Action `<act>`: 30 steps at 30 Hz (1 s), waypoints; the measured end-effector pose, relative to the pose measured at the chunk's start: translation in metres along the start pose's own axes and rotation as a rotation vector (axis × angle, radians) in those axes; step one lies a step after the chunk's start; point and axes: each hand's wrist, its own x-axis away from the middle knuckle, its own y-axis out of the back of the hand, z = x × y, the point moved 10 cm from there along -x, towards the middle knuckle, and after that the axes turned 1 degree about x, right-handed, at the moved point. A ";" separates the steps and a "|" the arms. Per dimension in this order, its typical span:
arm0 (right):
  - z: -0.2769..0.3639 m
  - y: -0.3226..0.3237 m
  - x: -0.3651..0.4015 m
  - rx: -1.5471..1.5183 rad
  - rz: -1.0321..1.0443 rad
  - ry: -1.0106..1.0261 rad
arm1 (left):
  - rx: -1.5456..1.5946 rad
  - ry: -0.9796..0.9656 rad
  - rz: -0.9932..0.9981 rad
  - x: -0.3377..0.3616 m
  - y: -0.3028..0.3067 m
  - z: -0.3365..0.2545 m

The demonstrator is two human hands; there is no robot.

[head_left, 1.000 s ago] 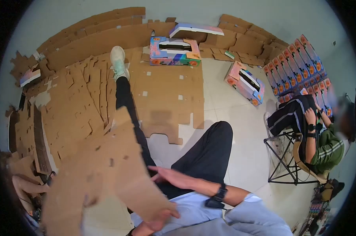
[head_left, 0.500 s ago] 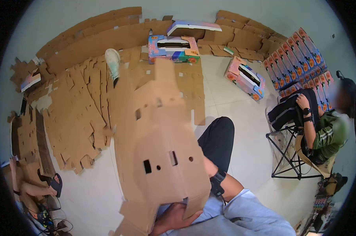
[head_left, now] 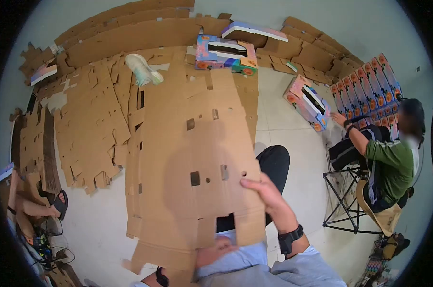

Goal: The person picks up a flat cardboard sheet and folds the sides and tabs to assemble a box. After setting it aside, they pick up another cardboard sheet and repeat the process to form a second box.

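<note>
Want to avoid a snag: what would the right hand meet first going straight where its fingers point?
The cardboard sheet: the right hand touches its edge, fingers aimed up-left across it. Depth is unclear, but nothing else seems nearer.

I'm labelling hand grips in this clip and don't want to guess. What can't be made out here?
Left hand: head view, mostly behind the cardboard sheet, so its grip is hidden.
Right hand: thumb hidden behind the sheet's edge.
Outstretched leg: covered by the sheet; only the shoe shows.
Person at left: cut off by the lens rim.
Stacked printed boxes: print too small to read.
</note>
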 end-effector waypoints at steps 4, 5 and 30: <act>0.024 0.032 -0.002 0.208 -0.040 0.062 | -0.082 0.153 -0.379 0.047 0.090 0.042; 0.026 0.034 -0.002 0.258 -0.028 0.066 | -0.107 0.196 -0.507 0.068 0.114 0.051; 0.002 0.042 0.086 1.126 0.087 0.308 | 0.349 0.388 -0.886 0.144 0.220 0.039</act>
